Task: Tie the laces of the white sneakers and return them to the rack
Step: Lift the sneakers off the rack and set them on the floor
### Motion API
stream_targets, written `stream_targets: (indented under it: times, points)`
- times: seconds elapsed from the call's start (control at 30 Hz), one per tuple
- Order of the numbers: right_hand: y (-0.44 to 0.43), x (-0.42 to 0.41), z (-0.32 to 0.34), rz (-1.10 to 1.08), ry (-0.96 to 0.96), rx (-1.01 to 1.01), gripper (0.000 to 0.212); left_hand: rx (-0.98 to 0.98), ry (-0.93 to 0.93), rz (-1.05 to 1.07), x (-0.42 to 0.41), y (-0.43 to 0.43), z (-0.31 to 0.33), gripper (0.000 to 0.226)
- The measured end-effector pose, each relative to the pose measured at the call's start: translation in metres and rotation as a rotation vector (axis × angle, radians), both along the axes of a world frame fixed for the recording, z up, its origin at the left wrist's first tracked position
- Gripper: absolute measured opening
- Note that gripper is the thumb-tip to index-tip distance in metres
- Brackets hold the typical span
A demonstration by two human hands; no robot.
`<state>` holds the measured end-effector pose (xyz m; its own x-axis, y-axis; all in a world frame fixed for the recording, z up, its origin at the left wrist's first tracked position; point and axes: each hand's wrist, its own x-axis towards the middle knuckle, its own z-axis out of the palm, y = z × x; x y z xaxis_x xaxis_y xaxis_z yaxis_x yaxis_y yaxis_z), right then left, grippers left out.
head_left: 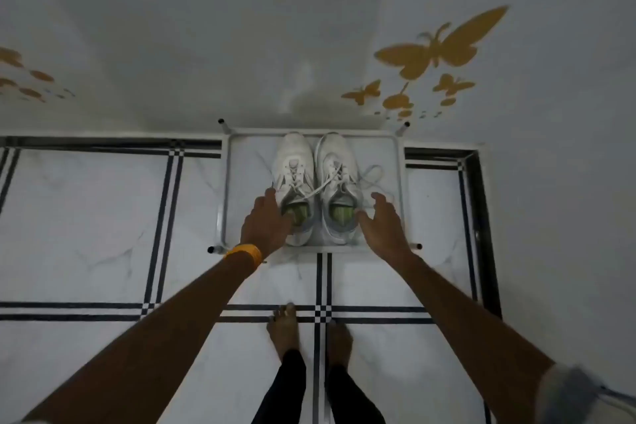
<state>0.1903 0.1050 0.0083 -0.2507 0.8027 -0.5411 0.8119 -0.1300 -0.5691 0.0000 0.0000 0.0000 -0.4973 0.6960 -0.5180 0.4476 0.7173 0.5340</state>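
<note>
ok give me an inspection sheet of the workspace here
surface: white rack top, bare around the shoes
job's things: left sneaker and right sneaker side by side, toes to the wall, laces loose
clutter: nothing seen
grippers: left hand on the left sneaker's heel opening; right hand open beside the right sneaker
cables: nothing seen
surroundings: tiled floor, bare feet, wall with butterfly decals
</note>
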Motion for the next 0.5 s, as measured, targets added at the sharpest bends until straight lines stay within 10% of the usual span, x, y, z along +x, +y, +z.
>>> stream_targets:
  times: [0.5]
  points:
    - [0.026,-0.010,-0.137,0.176,-0.136,0.183,0.016,0.081,0.180,0.046,-0.006,0.016,-0.135,0.028]
